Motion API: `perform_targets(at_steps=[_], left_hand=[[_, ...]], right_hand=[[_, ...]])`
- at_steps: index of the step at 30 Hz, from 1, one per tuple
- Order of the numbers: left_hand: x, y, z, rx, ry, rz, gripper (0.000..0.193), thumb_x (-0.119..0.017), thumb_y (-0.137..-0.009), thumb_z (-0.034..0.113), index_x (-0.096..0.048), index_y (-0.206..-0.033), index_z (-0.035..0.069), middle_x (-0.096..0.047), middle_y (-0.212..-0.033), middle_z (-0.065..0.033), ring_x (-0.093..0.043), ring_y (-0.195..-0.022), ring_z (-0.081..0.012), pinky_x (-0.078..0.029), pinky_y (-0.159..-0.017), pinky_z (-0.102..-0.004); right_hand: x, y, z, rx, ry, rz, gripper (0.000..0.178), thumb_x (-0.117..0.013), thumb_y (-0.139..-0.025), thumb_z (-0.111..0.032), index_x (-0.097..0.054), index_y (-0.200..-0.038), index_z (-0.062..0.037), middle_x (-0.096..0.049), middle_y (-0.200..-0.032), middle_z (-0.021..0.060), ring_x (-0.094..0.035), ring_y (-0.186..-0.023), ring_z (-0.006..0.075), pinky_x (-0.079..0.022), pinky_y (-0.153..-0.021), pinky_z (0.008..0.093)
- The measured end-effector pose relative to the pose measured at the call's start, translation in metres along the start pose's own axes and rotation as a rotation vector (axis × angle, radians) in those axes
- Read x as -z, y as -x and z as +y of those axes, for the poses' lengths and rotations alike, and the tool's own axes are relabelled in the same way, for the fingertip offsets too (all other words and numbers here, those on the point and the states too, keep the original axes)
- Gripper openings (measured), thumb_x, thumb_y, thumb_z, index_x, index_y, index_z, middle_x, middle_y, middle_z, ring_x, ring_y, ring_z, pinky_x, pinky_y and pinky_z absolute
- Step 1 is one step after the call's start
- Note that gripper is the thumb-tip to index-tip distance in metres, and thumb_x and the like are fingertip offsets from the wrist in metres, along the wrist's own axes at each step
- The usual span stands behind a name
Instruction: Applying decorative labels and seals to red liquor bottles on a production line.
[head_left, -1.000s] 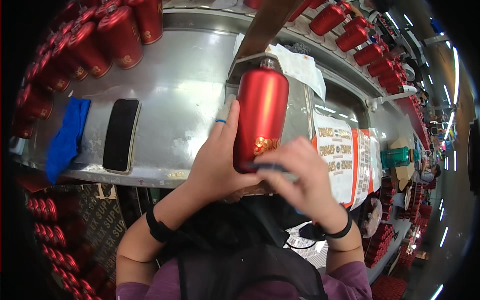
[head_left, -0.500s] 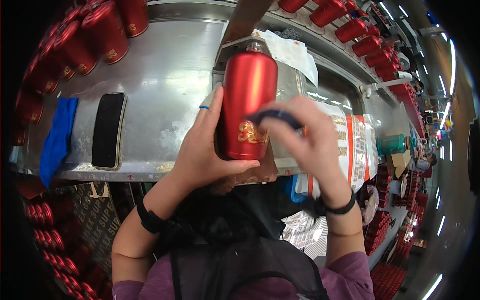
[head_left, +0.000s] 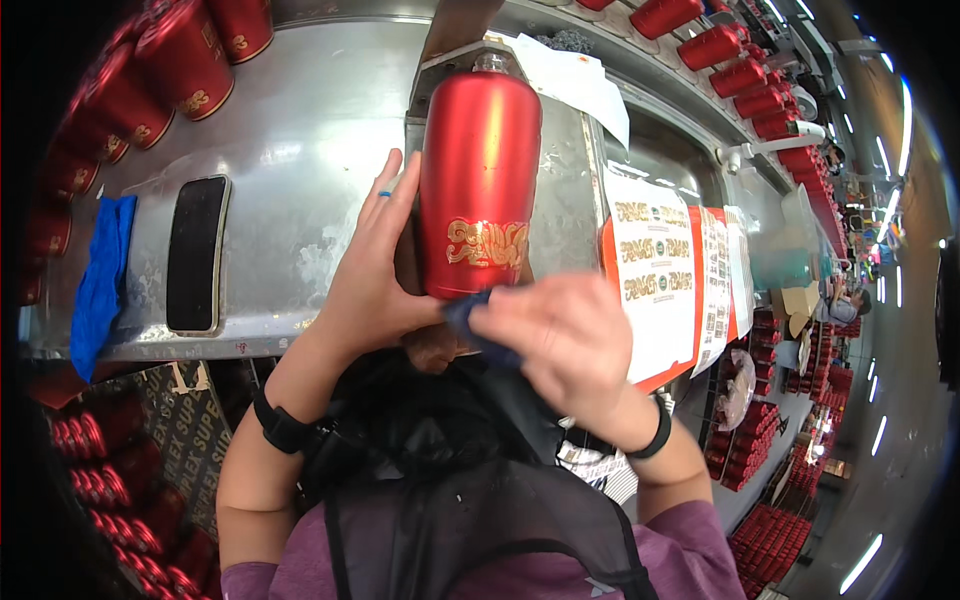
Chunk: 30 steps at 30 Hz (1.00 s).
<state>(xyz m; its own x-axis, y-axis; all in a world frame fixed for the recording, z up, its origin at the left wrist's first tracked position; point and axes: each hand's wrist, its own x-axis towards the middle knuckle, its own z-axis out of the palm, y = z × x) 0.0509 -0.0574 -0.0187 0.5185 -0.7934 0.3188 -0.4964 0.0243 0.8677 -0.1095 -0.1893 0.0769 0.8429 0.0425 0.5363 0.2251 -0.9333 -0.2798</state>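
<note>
Blue, crumpled cloth (head_left: 100,285) overhangs the left front edge of the counter (head_left: 290,150); a black, pale-rimmed phone (head_left: 197,255) lies beside it. Rightward, my left hand (head_left: 365,260) has its fingers spread along the shiny red cylindrical bottle (head_left: 483,165), whose base sits near the front edge; I'd steady it lightly. My right hand (head_left: 560,335) grips a blurred dark-blue pad (head_left: 485,325) by the base; even, flat pressure around the gold pattern (head_left: 487,243) seems best. White gold-printed sheets (head_left: 655,290) lie farther right.

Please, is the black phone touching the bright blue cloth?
Apart. In the head view, metal table shows between the black phone and the bright blue cloth.
</note>
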Motion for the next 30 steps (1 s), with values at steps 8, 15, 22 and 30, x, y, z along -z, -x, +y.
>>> perform_targets(at_steps=[8, 15, 22, 30], left_hand=[[0.002, 0.002, 0.0, 0.014, 0.036, -0.052, 0.115, -0.087, -0.062, 0.027, -0.025, -0.156, 0.004, -0.037, -0.154, -0.018, -0.016, -0.15, -0.0413, -0.026, -0.118, -0.051], [0.002, 0.0, 0.0, 0.004, 0.018, -0.055, 0.113, -0.086, -0.061, 0.025, -0.026, -0.155, 0.004, -0.038, -0.153, -0.018, -0.018, -0.15, -0.0412, -0.025, -0.118, -0.0511], [-0.002, -0.003, 0.004, 0.062, 0.223, 0.016, 0.125, -0.09, -0.059, 0.021, -0.015, -0.158, 0.004, -0.029, -0.157, -0.0214, -0.026, -0.146, -0.0405, -0.028, -0.118, -0.0459], [-0.001, -0.001, 0.002, -0.042, 0.058, -0.006, 0.123, -0.089, -0.063, 0.019, -0.013, -0.158, 0.002, -0.035, -0.152, -0.023, -0.038, -0.138, -0.0396, -0.036, -0.112, -0.0425]], right_hand=[[0.012, 0.013, 0.014, -0.21, 0.03, 0.095, 0.043, -0.073, -0.065, 0.002, -0.075, -0.106, -0.0122, -0.071, -0.094, 0.0039, -0.063, -0.081, 0.0231, -0.05, -0.071, 0.034], [0.003, 0.016, -0.003, -0.165, 0.066, -0.016, 0.039, -0.074, -0.064, -0.001, -0.076, -0.102, -0.0106, -0.069, -0.091, 0.0027, -0.06, -0.077, 0.0217, -0.048, -0.063, 0.031], [0.009, -0.007, 0.01, -0.065, -0.025, -0.075, 0.037, -0.071, -0.068, 0.0, -0.075, -0.103, -0.0117, -0.066, -0.088, 0.0042, -0.058, -0.075, 0.0239, -0.047, -0.063, 0.0346], [0.012, -0.015, 0.023, -0.059, -0.026, -0.088, 0.034, -0.074, -0.068, -0.004, -0.076, -0.101, -0.0113, -0.062, -0.08, 0.0038, -0.058, -0.072, 0.0238, -0.047, -0.062, 0.0347]])
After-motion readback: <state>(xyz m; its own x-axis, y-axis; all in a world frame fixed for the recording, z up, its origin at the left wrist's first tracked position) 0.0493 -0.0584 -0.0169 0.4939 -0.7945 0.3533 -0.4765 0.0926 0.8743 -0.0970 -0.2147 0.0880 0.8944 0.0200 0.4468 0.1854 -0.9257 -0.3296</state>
